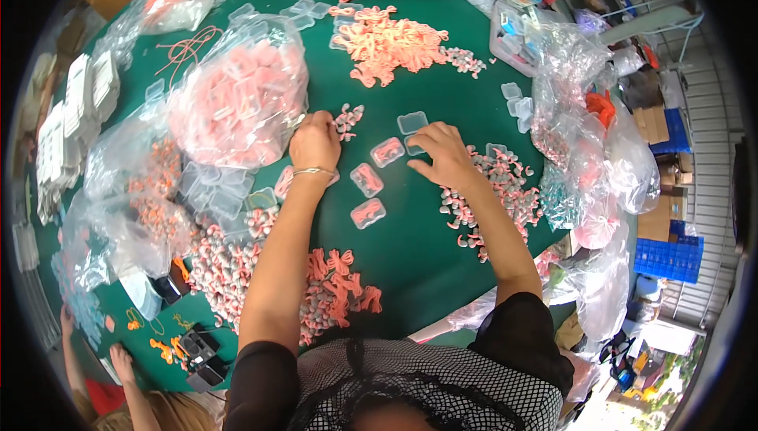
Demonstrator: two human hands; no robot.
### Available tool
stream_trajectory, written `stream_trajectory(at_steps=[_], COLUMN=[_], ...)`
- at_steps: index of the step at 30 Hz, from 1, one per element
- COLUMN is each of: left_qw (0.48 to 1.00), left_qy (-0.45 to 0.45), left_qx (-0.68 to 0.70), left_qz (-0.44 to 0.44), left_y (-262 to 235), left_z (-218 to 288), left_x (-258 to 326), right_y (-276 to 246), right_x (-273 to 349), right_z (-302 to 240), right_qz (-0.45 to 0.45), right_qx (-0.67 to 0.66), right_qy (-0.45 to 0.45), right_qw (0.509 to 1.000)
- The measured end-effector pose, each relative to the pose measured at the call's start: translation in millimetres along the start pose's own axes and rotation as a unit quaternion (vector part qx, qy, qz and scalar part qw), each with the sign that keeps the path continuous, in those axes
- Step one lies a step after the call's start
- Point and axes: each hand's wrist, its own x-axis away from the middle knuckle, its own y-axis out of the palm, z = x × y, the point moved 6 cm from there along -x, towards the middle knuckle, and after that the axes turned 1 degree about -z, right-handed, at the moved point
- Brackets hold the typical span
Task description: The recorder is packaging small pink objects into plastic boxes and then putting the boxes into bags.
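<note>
My left hand [315,140] has its fingers curled together beside a small pile of pink and grey pieces [348,121]; whatever they hold is hidden. My right hand [444,155] has thumb and fingers apart, with fingertips at the near half of an opened clear plastic case [411,122]. Between the hands lie three small clear cases with pink contents: an upper case [387,151], a middle case [366,180] and a lower case [368,212]. Another filled case [283,183] shows partly beside my left wrist. Right of my right hand spreads a heap of pink and grey pieces [501,194].
A large clear bag of filled pink cases [245,95] stands left. Orange cord bundles [391,43] lie at the far side. More pink-grey pieces [225,273] and coral cord bundles [335,273] lie near my left forearm. Another person's hand [121,364] rests at the lower left.
</note>
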Motion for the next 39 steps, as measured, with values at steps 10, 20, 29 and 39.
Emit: stream_trajectory(at_steps=[10,20,29,39], left_qw=[0.961,0.98,0.989,0.988], left_qy=[-0.009,0.08,0.121,0.127], left_qx=[0.273,0.17,0.079,-0.006], left_qz=[-0.05,-0.062,-0.043,-0.086], left_y=[5.5,35.8,47.3,55.2], left_z=[47.3,90.7,114.4,112.5], left_x=[8.4,24.4,34.0,35.6], right_y=[-7.8,-0.8,-0.6,-0.9], right_x=[-14.7,-10.0,28.4,25.0], right_z=[196.6,179.7,29.8,15.1], right_qz=[0.206,0.203,0.114,0.068], right_qx=[0.084,0.022,0.0,0.095], right_qy=[0.375,0.417,0.122,0.047], right_qw=[0.9,0.886,0.986,0.992])
